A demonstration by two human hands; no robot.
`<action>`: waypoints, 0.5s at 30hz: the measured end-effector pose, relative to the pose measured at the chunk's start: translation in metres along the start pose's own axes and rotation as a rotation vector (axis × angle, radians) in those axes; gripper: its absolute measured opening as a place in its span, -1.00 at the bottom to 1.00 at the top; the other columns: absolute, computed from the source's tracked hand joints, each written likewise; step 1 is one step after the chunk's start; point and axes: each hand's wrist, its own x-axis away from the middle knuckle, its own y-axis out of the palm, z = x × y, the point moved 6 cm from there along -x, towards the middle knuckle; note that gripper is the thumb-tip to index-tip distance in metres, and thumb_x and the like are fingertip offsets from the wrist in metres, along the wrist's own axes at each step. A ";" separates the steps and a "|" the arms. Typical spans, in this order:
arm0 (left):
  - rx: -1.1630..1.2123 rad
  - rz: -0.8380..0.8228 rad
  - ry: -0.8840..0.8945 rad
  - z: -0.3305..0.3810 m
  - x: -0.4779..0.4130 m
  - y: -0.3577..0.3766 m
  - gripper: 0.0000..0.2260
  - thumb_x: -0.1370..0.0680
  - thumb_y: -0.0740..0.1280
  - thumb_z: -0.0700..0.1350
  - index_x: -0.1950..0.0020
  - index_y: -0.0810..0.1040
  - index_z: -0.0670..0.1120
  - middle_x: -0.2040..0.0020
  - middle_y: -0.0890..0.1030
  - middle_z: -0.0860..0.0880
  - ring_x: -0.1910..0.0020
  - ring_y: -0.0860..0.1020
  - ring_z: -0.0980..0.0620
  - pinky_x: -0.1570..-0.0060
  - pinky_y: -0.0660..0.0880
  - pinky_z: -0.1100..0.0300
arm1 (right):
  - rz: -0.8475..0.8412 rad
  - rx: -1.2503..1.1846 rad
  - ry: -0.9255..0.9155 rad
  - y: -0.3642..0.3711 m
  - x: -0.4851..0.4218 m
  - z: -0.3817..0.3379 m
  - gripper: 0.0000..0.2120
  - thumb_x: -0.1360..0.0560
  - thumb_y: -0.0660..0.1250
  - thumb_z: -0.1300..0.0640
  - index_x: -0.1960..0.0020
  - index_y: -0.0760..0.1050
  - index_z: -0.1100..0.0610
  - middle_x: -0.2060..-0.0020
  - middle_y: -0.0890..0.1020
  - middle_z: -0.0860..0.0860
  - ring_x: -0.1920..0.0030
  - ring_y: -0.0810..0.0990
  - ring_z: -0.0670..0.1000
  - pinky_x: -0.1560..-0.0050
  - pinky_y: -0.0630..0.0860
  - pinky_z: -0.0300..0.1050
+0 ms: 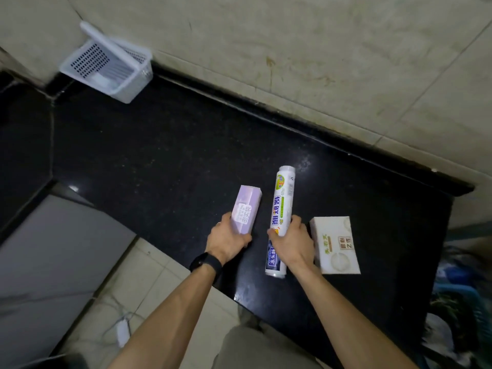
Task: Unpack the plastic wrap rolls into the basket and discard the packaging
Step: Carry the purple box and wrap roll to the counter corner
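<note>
On the black countertop (159, 155) my left hand (226, 242) grips the near end of a lilac box (246, 209) with a white label. My right hand (291, 241) is wrapped around the middle of a long white wrapped roll (282, 201) that lies pointing away from me. A white and beige box (336, 246) lies just right of my right hand. The white perforated basket (106, 67) stands in the far left corner against the wall, well away from both hands, with something pale inside it.
A tiled wall (319, 62) runs along the back of the counter. A grey appliance top (53, 249) sits below the counter's left edge. At the far right, past the counter end, a blue bin (460, 302) holds dark bags and clutter.
</note>
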 end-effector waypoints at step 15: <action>0.094 0.073 -0.114 -0.057 0.039 -0.021 -0.36 -0.35 0.44 0.05 -0.36 0.31 -0.05 -0.09 0.55 -0.08 0.01 0.54 -0.13 0.05 0.56 0.01 | -0.049 0.124 -0.008 0.008 0.004 -0.015 -0.34 -0.42 0.42 -0.11 -0.31 0.28 0.26 -0.18 0.48 0.19 -0.10 0.58 0.23 0.10 0.46 -0.02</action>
